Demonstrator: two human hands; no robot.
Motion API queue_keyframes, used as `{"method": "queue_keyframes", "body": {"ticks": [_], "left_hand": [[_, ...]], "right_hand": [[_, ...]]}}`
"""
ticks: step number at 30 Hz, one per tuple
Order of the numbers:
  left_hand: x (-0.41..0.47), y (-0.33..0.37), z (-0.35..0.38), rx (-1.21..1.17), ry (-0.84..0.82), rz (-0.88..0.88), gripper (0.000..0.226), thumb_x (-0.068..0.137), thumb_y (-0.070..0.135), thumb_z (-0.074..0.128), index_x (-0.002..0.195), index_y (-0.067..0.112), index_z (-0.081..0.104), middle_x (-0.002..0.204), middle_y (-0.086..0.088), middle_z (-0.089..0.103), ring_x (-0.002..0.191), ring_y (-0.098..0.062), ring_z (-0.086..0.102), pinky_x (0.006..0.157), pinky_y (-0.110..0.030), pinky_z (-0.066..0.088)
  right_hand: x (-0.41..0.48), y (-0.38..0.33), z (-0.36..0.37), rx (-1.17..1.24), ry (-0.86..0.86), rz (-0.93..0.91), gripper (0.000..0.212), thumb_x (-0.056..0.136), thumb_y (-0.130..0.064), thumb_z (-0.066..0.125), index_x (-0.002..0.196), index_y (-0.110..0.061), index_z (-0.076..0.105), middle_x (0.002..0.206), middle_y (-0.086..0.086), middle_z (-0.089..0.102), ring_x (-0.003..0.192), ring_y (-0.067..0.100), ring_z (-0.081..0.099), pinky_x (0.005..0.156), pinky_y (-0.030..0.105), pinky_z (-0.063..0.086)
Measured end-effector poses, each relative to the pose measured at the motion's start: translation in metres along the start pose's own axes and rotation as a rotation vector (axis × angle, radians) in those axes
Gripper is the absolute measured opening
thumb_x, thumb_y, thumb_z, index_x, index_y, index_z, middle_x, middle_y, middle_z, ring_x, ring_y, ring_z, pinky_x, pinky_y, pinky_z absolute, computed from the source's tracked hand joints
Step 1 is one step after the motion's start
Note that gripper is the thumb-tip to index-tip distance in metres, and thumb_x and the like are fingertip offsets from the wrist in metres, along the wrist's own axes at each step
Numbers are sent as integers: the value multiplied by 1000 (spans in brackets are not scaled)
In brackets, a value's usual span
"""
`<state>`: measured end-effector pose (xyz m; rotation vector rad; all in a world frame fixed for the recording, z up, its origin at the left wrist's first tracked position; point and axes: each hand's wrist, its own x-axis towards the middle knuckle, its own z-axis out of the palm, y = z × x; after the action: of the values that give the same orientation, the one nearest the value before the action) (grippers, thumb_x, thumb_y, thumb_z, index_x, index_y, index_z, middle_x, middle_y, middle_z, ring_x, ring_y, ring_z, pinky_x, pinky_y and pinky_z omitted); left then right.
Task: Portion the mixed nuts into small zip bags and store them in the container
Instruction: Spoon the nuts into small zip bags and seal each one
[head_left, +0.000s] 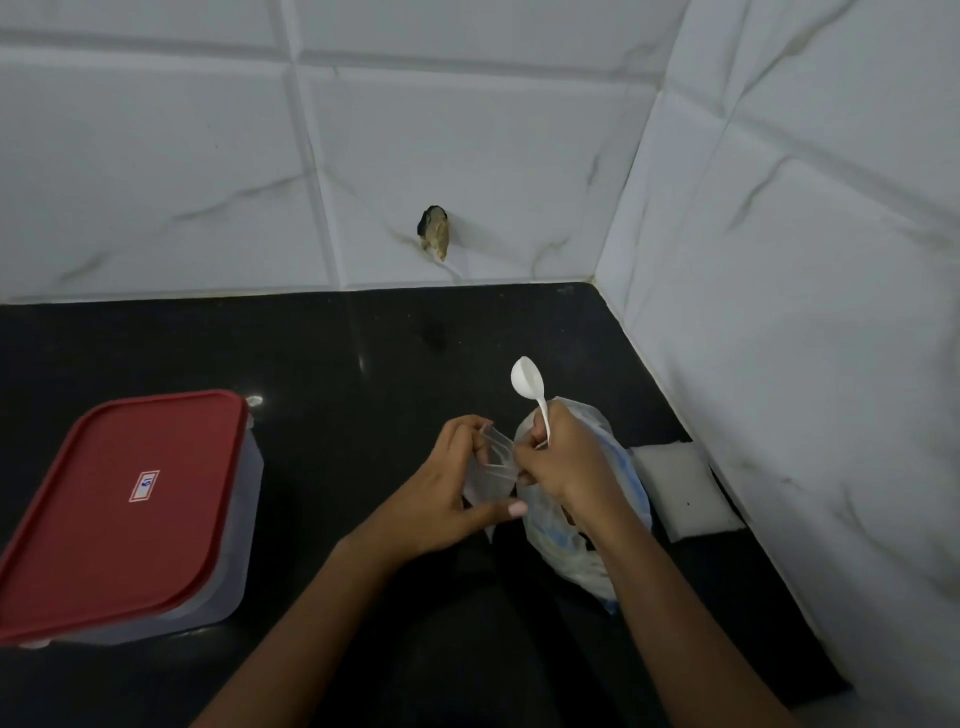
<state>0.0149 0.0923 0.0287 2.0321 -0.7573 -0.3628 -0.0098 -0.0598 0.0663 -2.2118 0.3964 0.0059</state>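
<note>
At the left of the black bench (337, 364) I see the container (240, 545), clear-walled, with its red lid (93, 530) on and a small label in the middle of the lid. Right of it, near the middle, the left hand (441, 493) curls round a small clear zip bag (491, 475), thumb across its near side and fingers at its top edge. The right hand (563, 460) meets the bag's right edge and pinches it with its fingertips. Its other fingers are closed round the handle of a white plastic spoon (527, 384), bowl pointing up and away. Under that hand lies a larger crumpled plastic bag (576, 556) with blue print; I cannot tell its contents. Just right of it, by the tiled wall (779, 312), sits a white pad (680, 488).
</note>
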Motion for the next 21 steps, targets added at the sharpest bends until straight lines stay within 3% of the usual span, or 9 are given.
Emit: {"method": "queue_keyframes", "body": {"ticks": [1,3,5,7,9,11,15,18,21], "left_hand": [[0,3,2,24,8,-6,71,66,61,65,120,27,34,123,12,38,110,1,46,88,-21,49],[1,5,8,24,72,0,68,68,52,72,119,28,34,115,10,45,102,-2,51,86,-23,49],[2,6,15,34,133,50,49,75,42,70,109,32,38,111,12,49,100,-1,52,85,-21,48],[4,5,19,25,120,75,40,80,33,69,102,37,36,110,15,50,102,2,52,86,-17,47],[6,6,20,7,100,73,41,83,26,67,104,35,34,110,19,49,105,10,50,86,-9,44],[9,9,19,-17,86,77,47,84,19,66,112,31,31,109,27,44,102,23,45,83,0,39],[14,9,21,-77,60,71,54,85,15,64,117,36,27,105,32,48,97,25,50,79,0,40],[17,7,26,-94,75,40,56,83,16,66,117,40,28,107,27,51,99,19,52,79,-2,43],[16,2,31,-47,175,13,48,80,24,70,119,27,41,111,16,51,101,7,52,81,-8,42]], "right_hand": [[-2,0,0,4,-4,9,20,88,-8,50,73,-18,40,62,0,54,55,10,59,48,12,45],[-4,3,2,5,-22,22,23,89,-7,49,72,-16,37,62,-3,50,52,4,52,41,6,39],[-11,2,5,-78,42,-34,9,90,-11,50,83,-11,45,70,-6,47,65,6,55,52,5,39],[-15,9,10,-64,218,-189,27,91,-28,50,100,-2,52,87,1,54,89,21,61,73,13,40],[-19,11,6,34,275,-250,45,89,-43,44,98,1,51,93,12,55,90,30,57,77,30,45],[-19,12,1,-14,213,-182,26,90,-27,52,94,-1,49,87,12,57,82,27,56,76,36,48],[-19,12,5,39,29,-98,18,88,-30,59,95,-17,49,74,-11,52,69,-1,52,67,16,44],[-20,21,13,177,-49,-62,12,87,-19,60,96,-15,54,78,-12,56,78,0,57,77,22,48],[-20,21,4,380,3,7,19,86,-14,61,102,-8,55,92,1,64,90,12,62,87,31,51]]}}
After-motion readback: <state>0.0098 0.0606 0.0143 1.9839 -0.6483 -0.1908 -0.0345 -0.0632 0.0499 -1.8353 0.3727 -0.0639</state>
